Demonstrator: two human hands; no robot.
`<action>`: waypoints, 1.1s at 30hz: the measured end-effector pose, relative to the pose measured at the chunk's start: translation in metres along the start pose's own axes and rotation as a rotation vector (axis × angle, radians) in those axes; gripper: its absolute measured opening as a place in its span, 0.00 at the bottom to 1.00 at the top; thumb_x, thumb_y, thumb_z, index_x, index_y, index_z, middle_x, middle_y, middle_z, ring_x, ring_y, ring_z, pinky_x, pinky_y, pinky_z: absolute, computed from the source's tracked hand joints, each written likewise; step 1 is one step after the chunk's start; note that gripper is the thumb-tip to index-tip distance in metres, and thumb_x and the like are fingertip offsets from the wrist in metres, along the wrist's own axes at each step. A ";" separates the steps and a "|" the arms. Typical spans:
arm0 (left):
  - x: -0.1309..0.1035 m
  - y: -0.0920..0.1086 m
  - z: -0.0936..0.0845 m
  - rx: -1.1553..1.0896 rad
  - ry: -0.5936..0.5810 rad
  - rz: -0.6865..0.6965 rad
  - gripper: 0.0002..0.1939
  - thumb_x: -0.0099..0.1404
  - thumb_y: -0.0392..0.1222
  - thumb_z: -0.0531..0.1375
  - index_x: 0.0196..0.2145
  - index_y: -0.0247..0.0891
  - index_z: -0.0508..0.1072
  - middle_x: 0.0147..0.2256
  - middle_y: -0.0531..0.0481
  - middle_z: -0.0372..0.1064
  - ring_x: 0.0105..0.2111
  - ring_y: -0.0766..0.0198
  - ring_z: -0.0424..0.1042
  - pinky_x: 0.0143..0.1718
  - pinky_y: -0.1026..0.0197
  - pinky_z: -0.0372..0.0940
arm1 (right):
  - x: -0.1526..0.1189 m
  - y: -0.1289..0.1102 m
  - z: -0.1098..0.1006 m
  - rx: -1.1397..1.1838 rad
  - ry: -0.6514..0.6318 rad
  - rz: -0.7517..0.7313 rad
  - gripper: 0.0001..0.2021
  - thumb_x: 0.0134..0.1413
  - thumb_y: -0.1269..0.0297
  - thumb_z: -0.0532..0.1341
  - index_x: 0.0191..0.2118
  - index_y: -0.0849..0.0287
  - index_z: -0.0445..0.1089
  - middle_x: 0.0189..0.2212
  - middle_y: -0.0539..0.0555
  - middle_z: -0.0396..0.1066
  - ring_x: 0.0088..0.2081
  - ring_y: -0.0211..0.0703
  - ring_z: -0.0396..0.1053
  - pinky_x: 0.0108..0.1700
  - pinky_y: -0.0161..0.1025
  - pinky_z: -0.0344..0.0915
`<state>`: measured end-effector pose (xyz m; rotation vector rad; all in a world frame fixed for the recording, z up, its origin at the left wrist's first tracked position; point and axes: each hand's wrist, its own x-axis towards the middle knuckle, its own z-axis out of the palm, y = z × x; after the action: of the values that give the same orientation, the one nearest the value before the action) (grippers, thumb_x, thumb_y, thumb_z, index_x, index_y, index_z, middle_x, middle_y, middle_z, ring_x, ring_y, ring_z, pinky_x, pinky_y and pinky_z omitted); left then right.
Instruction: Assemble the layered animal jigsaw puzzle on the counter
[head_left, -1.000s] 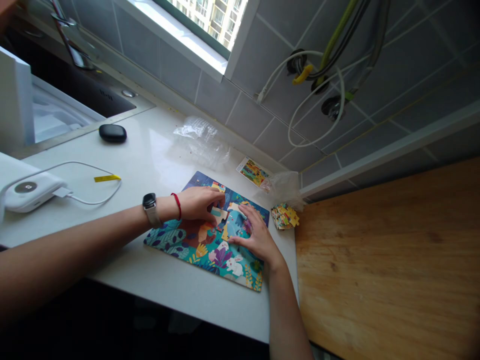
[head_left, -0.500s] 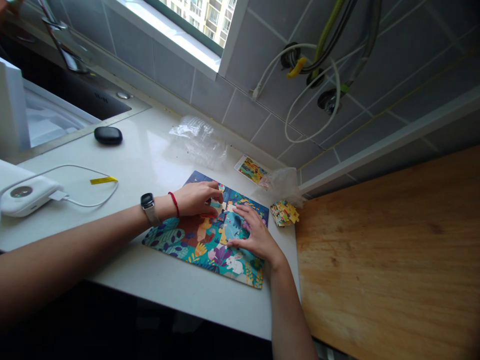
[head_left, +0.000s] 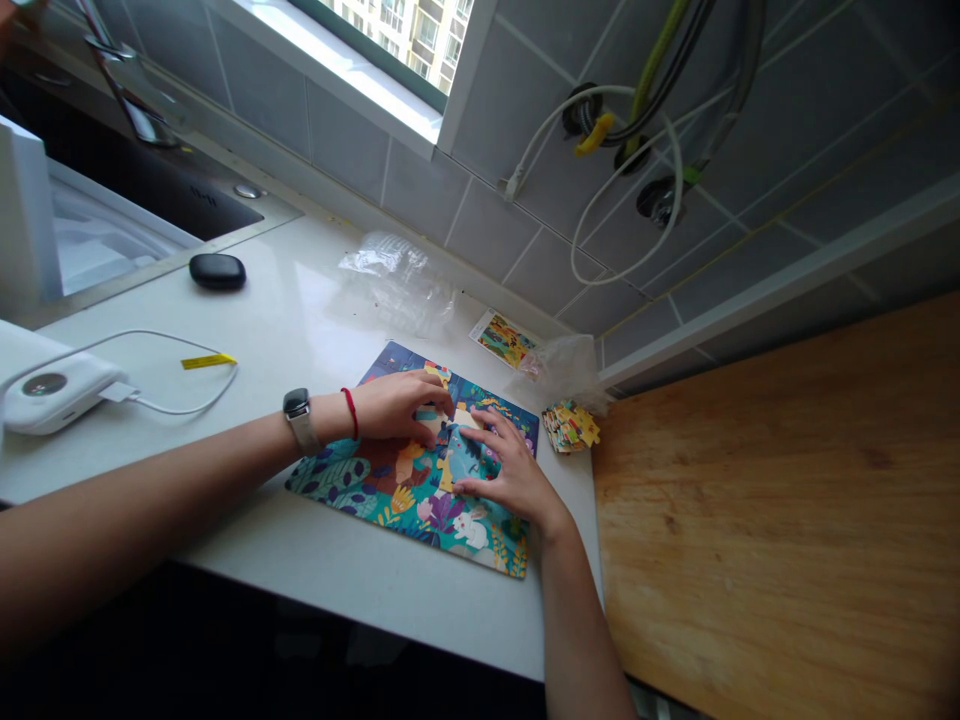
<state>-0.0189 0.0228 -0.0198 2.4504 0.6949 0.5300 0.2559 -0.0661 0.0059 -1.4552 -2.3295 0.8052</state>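
Observation:
A colourful jigsaw puzzle (head_left: 405, 500) with animals and plants lies flat on the white counter. My left hand (head_left: 401, 405), with a watch and a red string at the wrist, rests over its upper middle. The fingers are bent down onto the pieces near a pale patch; whether a piece is between them is hidden. My right hand (head_left: 510, 470) lies on the puzzle's right part, fingers spread over the blue animal, holding nothing. Right of the puzzle is a pile of loose pieces (head_left: 571, 427).
Behind the puzzle lie clear plastic wrapping (head_left: 397, 280), a picture card (head_left: 502, 338) and a plastic bag (head_left: 566, 368). A black case (head_left: 217, 271) and a white device (head_left: 64, 390) with a cable are at left. A wooden board (head_left: 780, 500) stands right.
My left hand has shifted slightly right, its fingers curling closer to the puzzle's surface. My right hand has barely moved, its fingers still spread.

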 end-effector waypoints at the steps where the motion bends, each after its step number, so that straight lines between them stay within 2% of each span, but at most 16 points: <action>1: -0.001 0.001 0.000 0.035 0.014 -0.008 0.21 0.61 0.50 0.74 0.49 0.42 0.80 0.47 0.45 0.76 0.47 0.53 0.75 0.50 0.56 0.68 | 0.000 0.000 0.000 -0.001 0.002 0.002 0.36 0.45 0.49 0.81 0.61 0.46 0.76 0.70 0.59 0.64 0.74 0.61 0.55 0.75 0.63 0.51; 3: -0.002 0.004 -0.001 0.107 0.026 -0.017 0.28 0.57 0.54 0.76 0.51 0.42 0.79 0.49 0.42 0.74 0.49 0.49 0.75 0.51 0.53 0.68 | 0.000 0.000 0.001 -0.005 0.003 0.008 0.37 0.45 0.49 0.81 0.62 0.46 0.76 0.70 0.59 0.64 0.74 0.61 0.55 0.75 0.63 0.50; 5: -0.003 0.007 -0.001 0.145 0.020 -0.022 0.30 0.56 0.55 0.77 0.52 0.41 0.78 0.49 0.42 0.74 0.49 0.48 0.74 0.52 0.52 0.68 | 0.000 -0.001 0.001 -0.010 0.004 0.012 0.37 0.45 0.50 0.81 0.61 0.47 0.76 0.70 0.59 0.64 0.74 0.61 0.56 0.75 0.63 0.50; 9: -0.002 0.012 -0.001 0.111 0.017 -0.083 0.27 0.56 0.45 0.76 0.52 0.41 0.77 0.48 0.44 0.75 0.49 0.48 0.74 0.51 0.52 0.68 | 0.000 -0.002 0.001 -0.016 0.004 0.014 0.37 0.45 0.50 0.81 0.62 0.46 0.76 0.70 0.59 0.64 0.74 0.61 0.56 0.75 0.63 0.51; 13: -0.001 0.017 0.001 0.013 -0.016 -0.088 0.22 0.58 0.35 0.72 0.50 0.42 0.76 0.46 0.47 0.75 0.48 0.53 0.74 0.53 0.53 0.67 | 0.000 -0.002 0.001 -0.017 0.004 0.010 0.36 0.46 0.50 0.81 0.62 0.46 0.76 0.70 0.59 0.64 0.74 0.61 0.55 0.76 0.63 0.50; 18: -0.004 0.017 0.003 0.000 0.007 -0.116 0.26 0.57 0.34 0.71 0.53 0.42 0.74 0.52 0.44 0.70 0.53 0.50 0.73 0.53 0.53 0.68 | 0.000 -0.002 0.001 -0.020 -0.003 0.018 0.37 0.45 0.50 0.81 0.62 0.47 0.76 0.70 0.58 0.64 0.74 0.61 0.55 0.76 0.62 0.50; 23: -0.005 0.017 0.000 -0.050 0.009 -0.113 0.28 0.55 0.30 0.70 0.53 0.41 0.74 0.53 0.45 0.67 0.52 0.51 0.72 0.54 0.53 0.69 | 0.000 -0.003 0.001 -0.010 0.000 0.016 0.36 0.46 0.49 0.80 0.62 0.46 0.76 0.71 0.58 0.64 0.75 0.61 0.54 0.76 0.63 0.49; 27: -0.004 0.018 0.001 -0.052 0.059 -0.014 0.25 0.56 0.28 0.69 0.51 0.41 0.76 0.52 0.45 0.67 0.51 0.53 0.71 0.55 0.52 0.69 | 0.000 -0.004 0.000 -0.011 -0.005 0.015 0.36 0.47 0.49 0.80 0.63 0.45 0.75 0.71 0.59 0.64 0.74 0.61 0.55 0.76 0.64 0.49; 33: -0.002 0.011 0.007 -0.059 0.077 0.063 0.13 0.64 0.32 0.69 0.47 0.39 0.79 0.51 0.43 0.72 0.51 0.53 0.73 0.56 0.51 0.69 | 0.000 -0.003 0.001 -0.008 0.000 0.014 0.38 0.46 0.49 0.80 0.64 0.45 0.74 0.70 0.58 0.64 0.74 0.61 0.54 0.76 0.63 0.49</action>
<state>-0.0134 0.0111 -0.0193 2.4145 0.6248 0.6626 0.2532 -0.0672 0.0073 -1.4770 -2.3280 0.8004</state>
